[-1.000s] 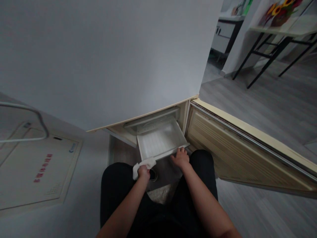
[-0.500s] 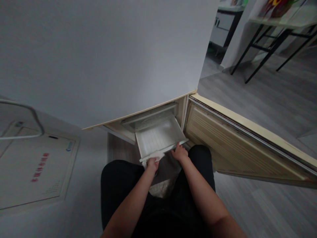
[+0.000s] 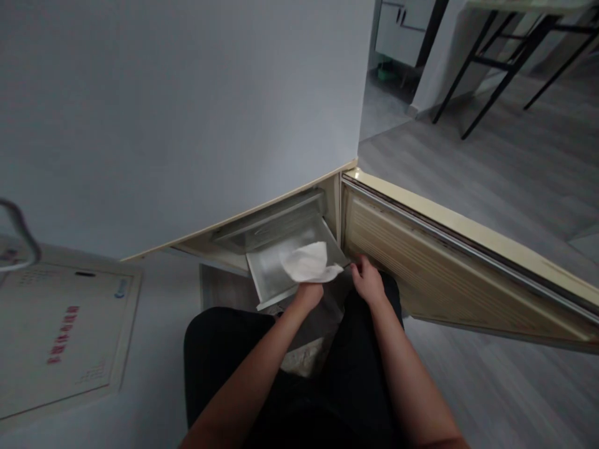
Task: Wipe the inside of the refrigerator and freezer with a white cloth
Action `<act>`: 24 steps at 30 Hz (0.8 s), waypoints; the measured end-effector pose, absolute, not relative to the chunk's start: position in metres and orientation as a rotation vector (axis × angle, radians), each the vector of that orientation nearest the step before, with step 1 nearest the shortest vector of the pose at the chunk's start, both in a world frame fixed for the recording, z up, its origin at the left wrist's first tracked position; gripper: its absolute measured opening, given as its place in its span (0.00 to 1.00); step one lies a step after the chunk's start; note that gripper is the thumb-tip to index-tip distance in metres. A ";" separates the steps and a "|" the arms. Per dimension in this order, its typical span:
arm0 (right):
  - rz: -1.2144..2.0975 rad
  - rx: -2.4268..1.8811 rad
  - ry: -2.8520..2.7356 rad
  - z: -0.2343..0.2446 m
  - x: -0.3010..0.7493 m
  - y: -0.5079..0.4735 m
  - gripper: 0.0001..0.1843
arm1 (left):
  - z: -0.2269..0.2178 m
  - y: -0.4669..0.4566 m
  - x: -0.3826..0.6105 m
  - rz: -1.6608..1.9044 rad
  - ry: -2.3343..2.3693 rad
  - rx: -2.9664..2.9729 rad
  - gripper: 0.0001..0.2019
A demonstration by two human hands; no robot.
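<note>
A white plastic drawer [image 3: 266, 277] is pulled out of the bottom of an open refrigerator compartment. My left hand [image 3: 309, 292] reaches over the drawer's front edge, closed on a white cloth [image 3: 309, 262] that spreads over the drawer's inside. My right hand [image 3: 368, 280] is at the drawer's right front corner, fingers curled around its edge. My knees in black trousers [image 3: 219, 349] are just below the drawer.
The refrigerator's upper door [image 3: 187, 112] fills the upper left. The yellowed lower door [image 3: 444, 268] stands open to the right. A flat white panel with red print [image 3: 60, 337] lies at the left. Black table legs [image 3: 496, 68] stand on the grey floor far right.
My left hand moved the cloth from below the drawer's front edge up and into the drawer. My right hand shifted right along the edge to the corner. The view turned slightly rightward.
</note>
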State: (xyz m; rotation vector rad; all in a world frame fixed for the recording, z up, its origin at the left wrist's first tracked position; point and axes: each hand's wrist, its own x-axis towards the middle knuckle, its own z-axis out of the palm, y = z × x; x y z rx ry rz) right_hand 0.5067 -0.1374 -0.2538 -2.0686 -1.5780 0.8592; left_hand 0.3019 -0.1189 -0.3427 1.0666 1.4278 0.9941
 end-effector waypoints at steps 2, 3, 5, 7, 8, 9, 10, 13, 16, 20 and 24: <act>0.869 -2.041 -1.601 -0.254 0.508 -0.138 0.21 | -0.342 -0.118 0.310 0.862 1.324 1.292 0.19; 0.882 -2.034 -1.615 -0.254 0.506 -0.138 0.21 | -0.343 -0.119 0.317 0.816 1.274 1.368 0.23; 0.908 -2.037 -1.619 -0.254 0.502 -0.135 0.20 | -0.348 -0.120 0.337 0.699 1.258 1.602 0.29; 0.919 -2.051 -1.601 -0.254 0.499 -0.131 0.20 | -0.355 -0.119 0.359 0.540 1.298 1.882 0.33; 0.917 -2.060 -1.593 -0.253 0.498 -0.130 0.20 | -0.359 -0.118 0.369 0.459 1.321 2.003 0.33; 0.910 -2.067 -1.591 -0.253 0.498 -0.129 0.19 | -0.363 -0.116 0.377 0.392 1.339 2.093 0.33; 0.904 -2.070 -1.595 -0.254 0.498 -0.128 0.19 | -0.366 -0.114 0.383 0.350 1.349 2.141 0.32; 0.896 -2.077 -1.600 -0.255 0.500 -0.128 0.18 | -0.368 -0.108 0.385 0.292 1.355 2.191 0.32; 0.895 -2.097 -1.581 -0.257 0.503 -0.129 0.20 | -0.361 -0.112 0.360 0.250 1.365 2.241 0.34; 0.879 -2.108 -1.608 -0.258 0.506 -0.132 0.20 | -0.351 -0.141 0.289 0.231 1.448 2.269 0.35; 0.877 -2.144 -1.754 -0.254 0.505 -0.135 0.17 | -0.347 -0.175 0.204 0.150 1.704 2.334 0.36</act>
